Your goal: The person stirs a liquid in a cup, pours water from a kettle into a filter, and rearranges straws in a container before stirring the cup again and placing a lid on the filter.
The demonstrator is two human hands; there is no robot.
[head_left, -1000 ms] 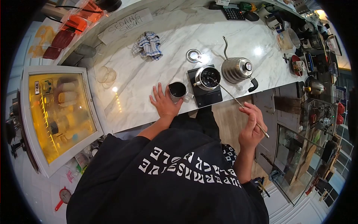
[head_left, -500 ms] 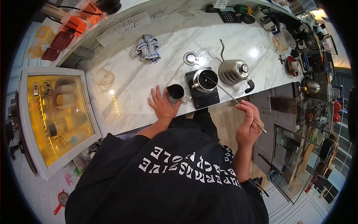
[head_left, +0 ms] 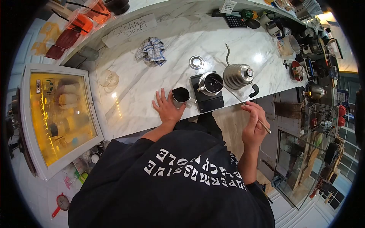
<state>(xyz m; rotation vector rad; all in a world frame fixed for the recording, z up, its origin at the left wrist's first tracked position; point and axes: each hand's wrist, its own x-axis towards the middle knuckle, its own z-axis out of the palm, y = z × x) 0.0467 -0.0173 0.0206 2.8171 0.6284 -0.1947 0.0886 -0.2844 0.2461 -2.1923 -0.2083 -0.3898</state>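
My right hand [head_left: 255, 122] pinches a long thin metal stirring spoon [head_left: 235, 95] by its handle. The spoon slants left, and its far end dips into a steel pot [head_left: 203, 89] with dark contents. That pot stands on a black scale [head_left: 213, 105]. On the counter, my left hand [head_left: 169, 109] lies with fingers spread, its thumb against or very close to a small metal pitcher [head_left: 178, 102] with a dark inside. A gooseneck kettle [head_left: 234, 78] stands right of the pot. A round lid [head_left: 196, 62] rests behind it.
A checked cloth [head_left: 152, 51] and a clear glass [head_left: 109, 78] are on the marble counter [head_left: 133, 87]. A calculator [head_left: 235, 21] lies at the back. Jars and tools crowd the right side. At left is a lit, glass-fronted fridge [head_left: 64, 117].
The view has shifted slightly. The spoon's far end stays in the pot, and both hands keep nearly the same positions.
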